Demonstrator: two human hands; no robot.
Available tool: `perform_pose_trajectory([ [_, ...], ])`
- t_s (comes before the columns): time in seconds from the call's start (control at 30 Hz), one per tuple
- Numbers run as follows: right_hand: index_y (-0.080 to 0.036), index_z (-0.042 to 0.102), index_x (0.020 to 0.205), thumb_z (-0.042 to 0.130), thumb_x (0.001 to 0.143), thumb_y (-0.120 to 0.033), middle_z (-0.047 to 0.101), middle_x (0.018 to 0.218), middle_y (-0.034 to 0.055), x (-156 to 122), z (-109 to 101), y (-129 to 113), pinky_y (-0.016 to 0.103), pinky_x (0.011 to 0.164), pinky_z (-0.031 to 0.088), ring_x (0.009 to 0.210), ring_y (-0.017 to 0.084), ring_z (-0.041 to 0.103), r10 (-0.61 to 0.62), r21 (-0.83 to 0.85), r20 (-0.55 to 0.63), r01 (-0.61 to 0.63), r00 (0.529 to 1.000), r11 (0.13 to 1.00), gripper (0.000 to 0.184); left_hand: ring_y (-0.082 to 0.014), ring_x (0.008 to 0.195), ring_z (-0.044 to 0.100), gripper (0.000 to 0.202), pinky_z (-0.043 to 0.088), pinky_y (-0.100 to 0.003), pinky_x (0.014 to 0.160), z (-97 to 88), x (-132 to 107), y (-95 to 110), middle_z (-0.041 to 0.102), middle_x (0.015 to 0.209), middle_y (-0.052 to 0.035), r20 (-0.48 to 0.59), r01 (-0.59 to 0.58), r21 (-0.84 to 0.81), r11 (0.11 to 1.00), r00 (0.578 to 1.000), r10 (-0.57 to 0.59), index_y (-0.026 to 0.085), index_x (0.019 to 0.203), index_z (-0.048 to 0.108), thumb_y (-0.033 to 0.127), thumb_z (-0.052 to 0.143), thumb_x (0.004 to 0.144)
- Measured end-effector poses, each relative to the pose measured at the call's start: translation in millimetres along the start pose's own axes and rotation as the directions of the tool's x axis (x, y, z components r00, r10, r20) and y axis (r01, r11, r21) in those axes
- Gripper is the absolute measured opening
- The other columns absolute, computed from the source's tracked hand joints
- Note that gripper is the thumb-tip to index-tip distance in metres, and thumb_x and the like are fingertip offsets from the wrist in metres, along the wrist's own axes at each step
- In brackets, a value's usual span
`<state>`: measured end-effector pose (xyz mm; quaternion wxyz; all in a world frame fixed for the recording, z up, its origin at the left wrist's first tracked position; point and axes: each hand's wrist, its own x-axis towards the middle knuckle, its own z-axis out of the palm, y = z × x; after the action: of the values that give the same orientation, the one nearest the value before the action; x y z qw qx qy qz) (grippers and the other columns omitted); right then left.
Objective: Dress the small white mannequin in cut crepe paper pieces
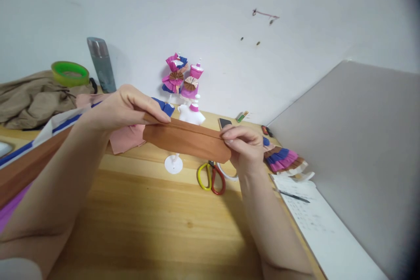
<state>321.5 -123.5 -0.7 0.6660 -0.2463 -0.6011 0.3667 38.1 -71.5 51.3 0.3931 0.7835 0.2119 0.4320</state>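
A strip of brown crepe paper or thin fabric (187, 138) is stretched between my two hands above the wooden table. My left hand (126, 107) pinches its upper left edge between thumb and fingers. At the other end, my right hand (244, 144) grips the upper right corner. The top edge looks folded over, and the lower edge hangs loose. Behind the strip stands a small white doll-size dress form (191, 114), partly hidden; a round white base (173, 164) shows below the strip. Scissors (211, 179) with yellow and red handles lie beneath, their blades hidden.
Two small mannequins in ruffled pink and blue outfits (175, 74) stand by the wall. A flask (101, 65), a green tape roll (70, 73) and brown cloth (33, 96) are at left. At right lie a ruffled piece (284, 159), paper (315, 218) and a pen (294, 196).
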Motion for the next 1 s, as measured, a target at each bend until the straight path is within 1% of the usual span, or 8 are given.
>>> perform_pose_trajectory([
  [0.13, -0.028, 0.08, 0.07, 0.073, 0.067, -0.01, 0.074, 0.069, 0.0019, -3, -4, 2, 0.027, 0.057, 0.048, 0.065, 0.016, 0.065, -0.018, -0.071, 0.018, 0.02, 1.0, 0.997, 0.019, -0.0147, 0.069, 0.072, 0.021, 0.055, -0.018, 0.065, -5.3, 0, -8, 0.079, 0.077, -0.0055, 0.047, 0.001, -0.03, 1.0, 0.999, 0.0, 0.023, 0.074, 0.082, 0.005, 0.073, 0.069],
  [0.2, -0.027, 0.08, 0.072, 0.072, 0.069, -0.011, 0.074, 0.071, 0.0024, -5, -6, 2, 0.028, 0.058, 0.048, 0.067, 0.017, 0.066, -0.021, -0.116, 0.024, 0.024, 1.0, 0.993, 0.019, -0.0152, 0.072, 0.072, 0.022, 0.055, -0.019, 0.068, -8.5, 1, -13, 0.079, 0.078, -0.0055, 0.062, 0.008, -0.001, 1.0, 0.998, -0.008, 0.023, 0.075, 0.082, 0.005, 0.071, 0.07],
  [0.37, -0.026, 0.08, 0.077, 0.068, 0.075, -0.009, 0.075, 0.075, 0.0026, -8, -3, 4, 0.027, 0.058, 0.05, 0.068, 0.017, 0.067, -0.079, -0.224, 0.07, 0.093, 0.994, 0.97, 0.021, -0.0176, 0.078, 0.071, 0.023, 0.053, -0.021, 0.067, -9.2, 4, -18, 0.079, 0.086, -0.0048, 0.001, 0.101, 0.15, 0.984, 0.995, -0.102, 0.023, 0.085, 0.082, 0.011, 0.071, 0.068],
  [0.47, -0.026, 0.079, 0.076, 0.066, 0.076, -0.009, 0.075, 0.073, 0.0023, -7, 2, 1, 0.028, 0.059, 0.052, 0.067, 0.017, 0.068, -0.139, -0.308, 0.066, 0.152, 0.988, 0.939, 0.022, -0.0194, 0.083, 0.072, 0.025, 0.054, -0.023, 0.073, -5.2, 8, -16, 0.078, 0.088, -0.0048, -0.021, 0.153, 0.182, 0.971, 0.988, -0.152, 0.02, 0.09, 0.081, 0.017, 0.069, 0.068],
  [0.6, -0.025, 0.079, 0.075, 0.062, 0.075, -0.007, 0.075, 0.073, 0.0026, -7, 6, -3, 0.03, 0.061, 0.055, 0.067, 0.018, 0.069, -0.174, -0.38, 0.087, 0.194, 0.981, 0.904, 0.025, -0.0183, 0.083, 0.071, 0.034, 0.053, -0.022, 0.073, -3.2, 10, -13, 0.077, 0.086, -0.003, 0.002, 0.227, 0.224, 0.948, 0.972, -0.233, 0.018, 0.1, 0.077, 0.016, 0.065, 0.068],
  [0.73, -0.026, 0.079, 0.078, 0.058, 0.075, -0.002, 0.075, 0.073, 0.0016, -7, 7, -8, 0.028, 0.062, 0.055, 0.067, 0.016, 0.069, -0.238, -0.395, 0.182, 0.293, 0.954, 0.871, 0.032, -0.0142, 0.076, 0.07, 0.03, 0.052, -0.018, 0.068, -5.2, 9, -14, 0.076, 0.081, -0.0009, 0.037, 0.234, 0.207, 0.95, 0.969, -0.246, 0.018, 0.093, 0.076, 0.015, 0.062, 0.066],
  [0.9, -0.026, 0.079, 0.079, 0.058, 0.076, -0.004, 0.075, 0.071, 0.0028, -8, 10, -13, 0.03, 0.057, 0.055, 0.062, 0.017, 0.069, -0.25, -0.399, 0.232, 0.326, 0.94, 0.857, 0.031, -0.0117, 0.06, 0.066, 0.011, 0.048, -0.016, 0.055, -4.9, 11, -18, 0.071, 0.068, -0.0012, -0.014, 0.134, -0.026, 0.991, 0.991, -0.135, 0.019, 0.066, 0.07, 0.013, 0.07, 0.057],
  [1.0, -0.026, 0.079, 0.08, 0.058, 0.077, -0.004, 0.075, 0.071, 0.0032, -8, 10, -13, 0.029, 0.056, 0.054, 0.062, 0.018, 0.069, -0.252, -0.395, 0.236, 0.329, 0.939, 0.857, 0.031, -0.013, 0.054, 0.063, 0.012, 0.047, -0.019, 0.051, -5.2, 12, -18, 0.068, 0.06, -0.0024, -0.045, 0.117, -0.102, 0.988, 0.991, -0.122, 0.019, 0.06, 0.07, 0.013, 0.077, 0.052],
])
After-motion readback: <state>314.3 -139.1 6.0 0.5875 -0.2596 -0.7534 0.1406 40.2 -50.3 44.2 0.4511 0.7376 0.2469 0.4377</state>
